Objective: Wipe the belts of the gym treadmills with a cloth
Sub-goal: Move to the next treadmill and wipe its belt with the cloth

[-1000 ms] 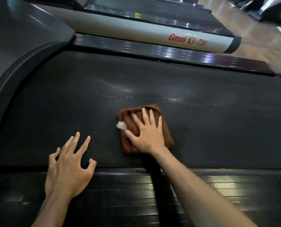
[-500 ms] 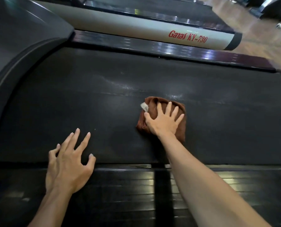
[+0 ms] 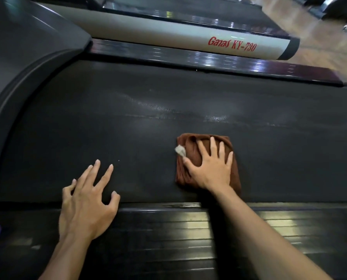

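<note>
Black textured treadmill belt [image 3: 168, 93]: damp streaks mid-width, far strip apparently unwiped; folded brown cloth [image 3: 207, 160] on its near half under right hand [image 3: 211, 168], fingers spread, pressing; left hand [image 3: 85, 205] splayed at belt's near edge; other treadmills presumably remain.

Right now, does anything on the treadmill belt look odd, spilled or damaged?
Only pale shiny streaks across the middle of the belt, beyond the brown cloth; they look like wet wipe marks, not damage. A small white tag sticks out of the cloth under the right hand.
</note>
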`<state>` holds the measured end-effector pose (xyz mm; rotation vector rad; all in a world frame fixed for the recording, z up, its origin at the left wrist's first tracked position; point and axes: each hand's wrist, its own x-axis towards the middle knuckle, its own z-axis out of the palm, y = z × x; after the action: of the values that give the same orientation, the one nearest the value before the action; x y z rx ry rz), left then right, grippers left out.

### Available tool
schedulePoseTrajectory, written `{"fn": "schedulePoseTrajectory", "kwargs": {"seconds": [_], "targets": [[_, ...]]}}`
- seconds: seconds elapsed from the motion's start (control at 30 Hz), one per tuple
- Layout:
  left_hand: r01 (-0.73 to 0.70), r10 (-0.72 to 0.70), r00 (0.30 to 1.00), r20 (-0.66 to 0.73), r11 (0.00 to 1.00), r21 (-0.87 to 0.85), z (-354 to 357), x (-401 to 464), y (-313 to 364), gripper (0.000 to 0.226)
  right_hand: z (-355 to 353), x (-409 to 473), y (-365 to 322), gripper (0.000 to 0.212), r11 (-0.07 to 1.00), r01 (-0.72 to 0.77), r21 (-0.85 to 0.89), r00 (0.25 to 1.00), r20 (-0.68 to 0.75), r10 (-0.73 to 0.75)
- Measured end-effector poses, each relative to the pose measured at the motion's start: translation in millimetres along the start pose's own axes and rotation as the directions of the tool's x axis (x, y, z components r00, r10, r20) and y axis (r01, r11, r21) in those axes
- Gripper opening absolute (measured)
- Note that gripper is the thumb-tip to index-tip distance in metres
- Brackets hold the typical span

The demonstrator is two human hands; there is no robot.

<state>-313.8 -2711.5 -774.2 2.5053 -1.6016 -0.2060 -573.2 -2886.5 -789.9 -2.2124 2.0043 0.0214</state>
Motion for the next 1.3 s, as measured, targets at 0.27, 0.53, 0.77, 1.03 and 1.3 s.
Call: {"fn": "schedulePoseTrajectory", "kwargs": {"seconds": [0.27, 0.53, 0.77, 1.03, 1.3], "targets": [[0.004, -0.004, 1.0, 0.007, 1.0, -0.015, -3, 0, 2, 0.072, 2, 18, -60, 0.082, 0.991, 0.13, 0.01, 0.991, 0.021, -0.131], [0.003, -0.003, 1.0, 0.005, 1.0, 0.009, -1, -1, 0, 0.071, 10, -33, -17, 0.09, 0.992, 0.127, -0.019, 0.992, -0.014, -0.127], [-0.005, 0.004, 1.0, 0.002, 1.0, 0.011, 1, -1, 0, 0.071, -4, 49, -40, 0.086, 0.995, -0.098, -0.004, 0.994, 0.052, 0.098], [-0.004, 0.004, 1.0, 0.018, 1.0, 0.021, 0, -1, -1, 0.073, 10, -26, -55, 0.09, 0.95, 0.311, -0.009, 0.95, 0.024, -0.311], [-0.011, 0.011, 1.0, 0.006, 1.0, 0.005, 1, 0, -2, 0.073, -1, 21, 0, 0.09, 0.976, -0.219, 0.015, 0.976, 0.016, 0.219]]}}
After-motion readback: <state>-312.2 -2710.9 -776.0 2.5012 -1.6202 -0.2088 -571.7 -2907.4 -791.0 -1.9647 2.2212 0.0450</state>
